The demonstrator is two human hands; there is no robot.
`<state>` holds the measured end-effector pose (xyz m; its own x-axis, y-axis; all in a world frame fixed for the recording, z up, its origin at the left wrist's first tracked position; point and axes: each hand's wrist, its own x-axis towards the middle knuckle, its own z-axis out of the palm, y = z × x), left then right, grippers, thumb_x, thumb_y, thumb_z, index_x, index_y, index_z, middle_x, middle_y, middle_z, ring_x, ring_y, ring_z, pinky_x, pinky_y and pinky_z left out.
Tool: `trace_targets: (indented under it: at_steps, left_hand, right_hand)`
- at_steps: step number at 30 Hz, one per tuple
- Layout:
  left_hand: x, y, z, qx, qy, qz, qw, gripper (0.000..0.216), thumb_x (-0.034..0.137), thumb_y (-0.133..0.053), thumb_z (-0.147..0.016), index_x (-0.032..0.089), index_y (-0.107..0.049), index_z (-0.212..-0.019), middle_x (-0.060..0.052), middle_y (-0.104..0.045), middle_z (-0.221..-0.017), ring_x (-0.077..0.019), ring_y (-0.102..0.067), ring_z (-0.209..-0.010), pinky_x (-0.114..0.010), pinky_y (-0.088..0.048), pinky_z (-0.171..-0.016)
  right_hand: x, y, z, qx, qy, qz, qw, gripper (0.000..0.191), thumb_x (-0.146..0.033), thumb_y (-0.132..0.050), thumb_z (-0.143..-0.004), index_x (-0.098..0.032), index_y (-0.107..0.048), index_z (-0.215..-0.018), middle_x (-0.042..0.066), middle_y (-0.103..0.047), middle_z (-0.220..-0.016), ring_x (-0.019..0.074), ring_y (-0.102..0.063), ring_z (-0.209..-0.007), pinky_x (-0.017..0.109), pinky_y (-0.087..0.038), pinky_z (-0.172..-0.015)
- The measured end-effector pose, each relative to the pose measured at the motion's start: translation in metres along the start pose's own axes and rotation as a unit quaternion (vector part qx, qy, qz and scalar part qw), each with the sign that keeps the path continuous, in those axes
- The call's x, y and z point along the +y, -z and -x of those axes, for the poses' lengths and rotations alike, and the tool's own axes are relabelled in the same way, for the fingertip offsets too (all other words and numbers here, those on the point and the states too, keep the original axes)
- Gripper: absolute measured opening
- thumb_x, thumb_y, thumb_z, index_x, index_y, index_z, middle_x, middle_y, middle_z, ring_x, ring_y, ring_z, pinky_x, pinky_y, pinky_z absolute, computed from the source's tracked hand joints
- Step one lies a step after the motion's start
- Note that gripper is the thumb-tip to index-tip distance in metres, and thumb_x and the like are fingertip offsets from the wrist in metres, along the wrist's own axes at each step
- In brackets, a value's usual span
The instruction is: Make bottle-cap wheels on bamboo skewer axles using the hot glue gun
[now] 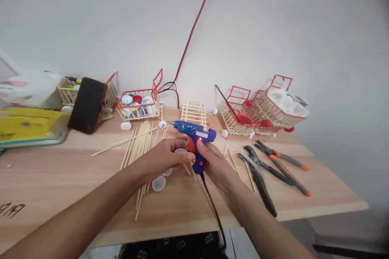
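A blue glue gun (190,128) with an orange trigger, its nozzle pointing left, is held above the table; a red light glows on its side. My right hand (217,162) is closed around the grip. At the trigger, my left hand (168,156) has its fingers and thumb closed on the gun's front. A white bottle cap (180,151) shows between left thumb and forefinger; whether it is held I cannot tell. Beneath lie thin wooden sticks (142,141) and another white cap (158,184). Behind the gun stands a slatted stick frame (193,111).
Small stick carts stand along the wall: one with caps (138,107), one with red contents (237,117), one with white pieces (281,107). Pliers (285,166) and a black-handled cutter (261,186) lie right. A phone (87,105) leans left, beside a yellow package (30,125). The gun's cord (214,206) drops over the edge.
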<state>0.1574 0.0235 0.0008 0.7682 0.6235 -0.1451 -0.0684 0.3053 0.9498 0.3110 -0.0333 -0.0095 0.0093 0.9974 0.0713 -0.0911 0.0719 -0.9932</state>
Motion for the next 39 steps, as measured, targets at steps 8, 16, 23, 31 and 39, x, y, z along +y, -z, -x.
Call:
trace_targets:
  at_steps: [8,16,23,31,39]
  left_hand:
    - [0.004,0.021,-0.002,0.051,-0.033,-0.046,0.997,0.036,0.024,-0.071,-0.072,0.013,-0.059,-0.104,-0.01,-0.063,-0.107,-0.0152,-0.064,-0.086,-0.029,-0.05,-0.076]
    - [-0.002,0.03,-0.014,0.113,-0.074,-0.106,0.985,0.037,0.023,-0.075,-0.066,0.013,-0.055,-0.096,-0.008,-0.069,-0.098,-0.0209,-0.067,-0.096,-0.038,-0.049,-0.091]
    - [-0.004,0.033,-0.015,0.129,-0.094,-0.146,0.976,0.035,0.025,-0.072,-0.071,0.014,-0.053,-0.098,-0.01,-0.066,-0.104,-0.0217,-0.066,-0.097,-0.038,-0.049,-0.089]
    - [0.0,0.038,-0.013,0.185,-0.147,-0.315,0.919,0.028,0.03,-0.07,-0.072,0.015,-0.063,-0.095,-0.008,-0.063,-0.103,-0.0197,-0.061,-0.088,-0.033,-0.049,-0.078]
    - [0.006,0.029,-0.01,0.225,-0.16,-0.39,0.879,0.023,0.022,-0.065,-0.075,0.019,-0.063,-0.097,0.0,-0.066,-0.095,-0.0176,-0.059,-0.088,-0.032,-0.044,-0.081]
  right_hand:
    - [-0.032,0.047,-0.017,0.024,0.056,0.088,0.994,0.035,-0.05,-0.053,-0.086,-0.018,-0.065,-0.095,0.005,-0.066,-0.084,0.0134,-0.058,-0.065,0.025,-0.046,-0.058]
    - [-0.021,0.046,-0.008,-0.008,0.042,0.211,0.977,0.042,-0.053,-0.044,-0.089,-0.015,-0.064,-0.087,0.003,-0.058,-0.069,0.0122,-0.051,-0.058,0.023,-0.04,-0.05]
    - [-0.023,0.047,0.0,-0.005,0.023,0.278,0.96,0.042,-0.052,-0.041,-0.091,-0.017,-0.062,-0.083,0.0,-0.055,-0.063,0.0118,-0.049,-0.055,0.023,-0.035,-0.049]
    - [-0.022,0.043,0.005,0.004,0.048,0.352,0.935,0.039,-0.048,-0.042,-0.091,-0.017,-0.062,-0.078,0.0,-0.054,-0.062,0.011,-0.046,-0.052,0.023,-0.033,-0.047]
    - [-0.024,0.04,0.005,-0.008,0.039,0.425,0.904,0.042,-0.048,-0.037,-0.092,-0.016,-0.06,-0.076,-0.003,-0.047,-0.049,0.011,-0.043,-0.045,0.023,-0.032,-0.047]
